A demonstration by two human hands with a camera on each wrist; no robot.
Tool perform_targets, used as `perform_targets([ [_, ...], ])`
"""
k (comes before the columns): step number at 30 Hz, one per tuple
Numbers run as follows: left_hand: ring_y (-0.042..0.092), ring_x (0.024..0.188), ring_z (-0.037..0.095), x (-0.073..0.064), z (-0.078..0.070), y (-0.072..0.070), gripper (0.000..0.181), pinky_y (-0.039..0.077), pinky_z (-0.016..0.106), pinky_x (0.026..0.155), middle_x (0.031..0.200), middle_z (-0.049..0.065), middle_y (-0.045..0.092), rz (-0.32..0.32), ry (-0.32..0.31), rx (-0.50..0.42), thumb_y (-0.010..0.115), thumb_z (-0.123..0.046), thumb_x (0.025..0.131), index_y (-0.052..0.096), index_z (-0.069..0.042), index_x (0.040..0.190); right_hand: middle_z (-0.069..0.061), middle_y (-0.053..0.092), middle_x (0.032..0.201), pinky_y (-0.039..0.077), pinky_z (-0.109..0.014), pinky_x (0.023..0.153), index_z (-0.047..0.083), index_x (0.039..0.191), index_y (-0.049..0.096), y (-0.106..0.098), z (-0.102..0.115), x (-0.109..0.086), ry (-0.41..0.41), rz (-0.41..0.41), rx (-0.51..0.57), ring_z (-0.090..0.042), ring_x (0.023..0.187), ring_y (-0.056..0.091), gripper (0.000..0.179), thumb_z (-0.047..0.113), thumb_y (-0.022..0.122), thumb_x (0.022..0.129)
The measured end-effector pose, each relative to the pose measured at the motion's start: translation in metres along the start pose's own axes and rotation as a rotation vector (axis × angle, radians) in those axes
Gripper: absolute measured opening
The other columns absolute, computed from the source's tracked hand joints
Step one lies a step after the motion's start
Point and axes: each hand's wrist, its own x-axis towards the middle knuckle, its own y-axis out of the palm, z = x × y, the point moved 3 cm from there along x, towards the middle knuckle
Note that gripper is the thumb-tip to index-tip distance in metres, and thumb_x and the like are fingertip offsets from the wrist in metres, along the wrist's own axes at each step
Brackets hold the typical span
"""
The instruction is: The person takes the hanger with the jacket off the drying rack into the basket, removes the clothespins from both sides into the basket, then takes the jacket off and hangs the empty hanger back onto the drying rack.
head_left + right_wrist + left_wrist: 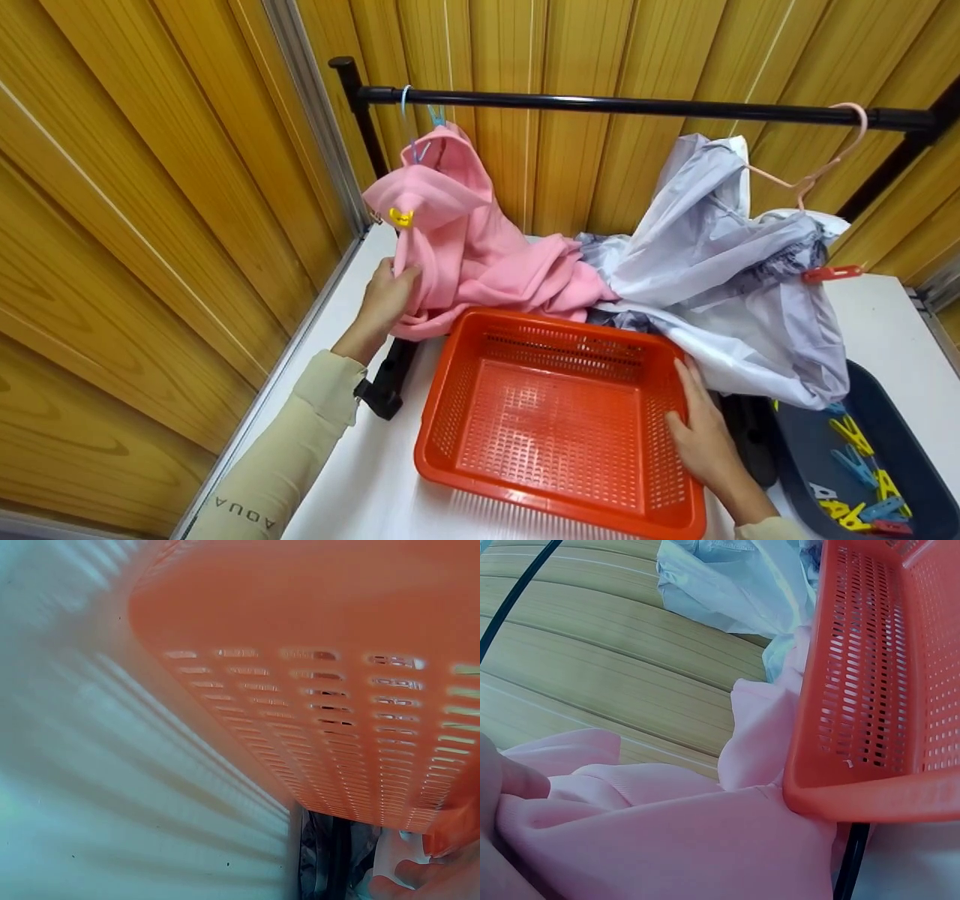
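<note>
In the head view my left hand (386,296) grips the edge of a pink garment (517,277) below a yellow clothespin (401,218). The left wrist view shows the fingers (521,778) against bunched pink cloth. The garment hangs from a light blue hanger (406,112), with a blue clothespin (436,115) near its top, and its lower part lies heaped behind the basket. My right hand (709,439) holds the right rim of a red plastic basket (551,435), thumb over the inner side. Nothing lies inside the basket.
A black rail (600,103) spans the back before wood-panelled walls. On the right a white-grey garment (720,262) hangs from a pink hanger (855,142), with a red clothespin (832,274) on it. A dark tray (919,457) of several clothespins stands on the white table (345,465).
</note>
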Motion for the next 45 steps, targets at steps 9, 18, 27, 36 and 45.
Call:
perform_targets([
  [9,0.053,0.070,0.016,0.009,0.006,0.008,0.032,0.047,0.024,0.057,0.076,0.005,0.052,-0.069,-0.021,-0.162,0.050,-0.028,0.096,0.061,0.002,0.099,-0.014,0.005,0.163,0.017,-0.059,0.112,0.012,0.155,0.015,0.000,0.000,0.000,0.008,0.007,0.013,-0.045,0.144,0.016,0.080,-0.005,0.050,0.086],
  [18,0.051,0.059,0.014,0.012,0.005,0.008,0.030,0.041,0.023,0.051,0.070,0.004,0.050,-0.120,-0.007,-0.146,0.052,-0.030,0.097,0.061,-0.002,0.092,-0.013,0.006,0.163,0.016,-0.056,0.114,0.013,0.155,0.016,0.000,-0.002,-0.001,0.001,-0.011,0.013,-0.045,0.144,0.017,0.080,-0.006,0.051,0.086],
  [27,0.051,0.060,0.012,0.013,0.003,0.010,0.028,0.042,0.023,0.054,0.072,0.004,0.053,-0.140,0.040,-0.123,0.052,-0.027,0.097,0.063,-0.001,0.098,-0.015,0.007,0.163,0.013,-0.038,0.117,0.012,0.155,0.018,0.000,0.000,-0.003,-0.011,-0.020,-0.008,-0.044,0.143,0.018,0.076,-0.004,0.049,0.088],
  [36,0.051,0.052,0.011,0.015,0.000,0.010,0.029,0.041,0.023,0.047,0.067,0.002,0.051,-0.128,0.033,-0.172,0.053,-0.031,0.097,0.062,-0.003,0.093,-0.015,0.006,0.163,0.016,-0.053,0.115,0.012,0.155,0.017,0.000,0.000,-0.002,-0.005,-0.015,0.004,-0.046,0.143,0.018,0.077,-0.006,0.049,0.087],
  [45,0.048,0.045,0.009,0.014,-0.007,0.008,0.032,0.039,0.022,0.043,0.060,-0.001,0.048,-0.126,0.044,-0.235,0.055,-0.035,0.097,0.059,-0.005,0.085,-0.016,0.007,0.162,0.017,-0.058,0.114,0.011,0.155,0.017,0.000,0.001,-0.001,-0.005,-0.010,0.002,-0.046,0.144,0.017,0.077,-0.006,0.050,0.087],
])
